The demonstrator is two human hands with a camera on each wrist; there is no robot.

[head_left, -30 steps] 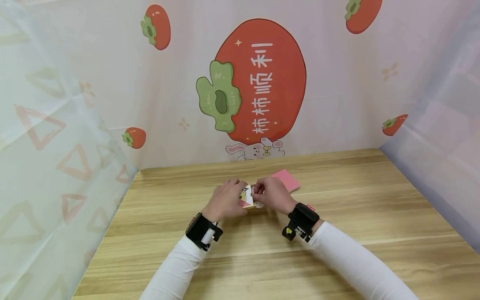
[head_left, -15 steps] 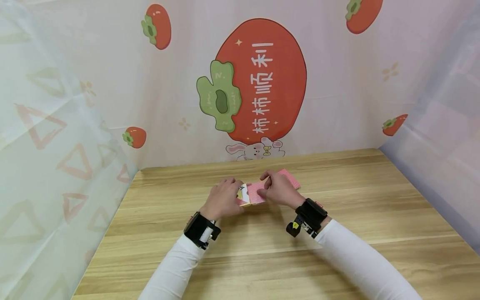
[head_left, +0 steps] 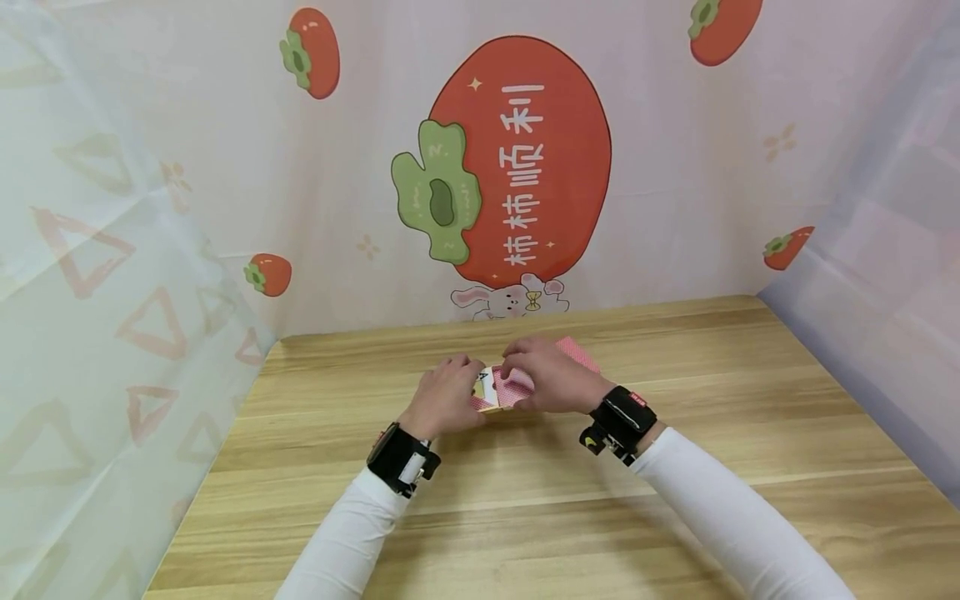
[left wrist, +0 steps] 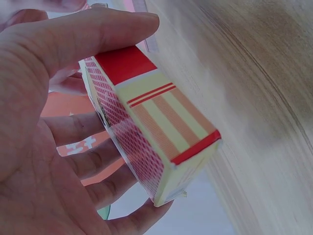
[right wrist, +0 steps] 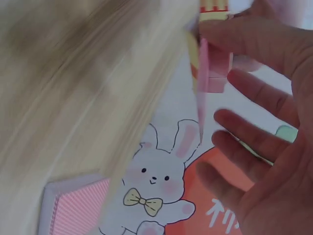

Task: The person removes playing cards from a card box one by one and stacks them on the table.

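Observation:
My left hand (head_left: pixel 444 400) grips a playing card box (head_left: pixel 482 390) with an A card design on its face, holding it by the edges between thumb and fingers. The box's striped narrow side (left wrist: pixel 171 117) and red-patterned face show in the left wrist view. A pink-patterned piece (head_left: pixel 513 387) sticks out at the box's right end; whether it is the flap or cards I cannot tell. My right hand (head_left: pixel 558 379) is at that end, thumb on the near side, fingertips on the far side. In the right wrist view its fingers are bent and spread, and any pinch is unclear.
A pink-patterned pile or card (head_left: pixel 577 354) lies on the wooden table (head_left: pixel 525 517) behind the right hand, partly covered by it. A cloth backdrop (head_left: pixel 645 233) with printed persimmons and a rabbit hangs along the table's back edge, with more cloth at both sides.
The right hand moved right off the box end, uncovering the pink-patterned piece, then came back left over it. The left hand and box shifted slightly left.

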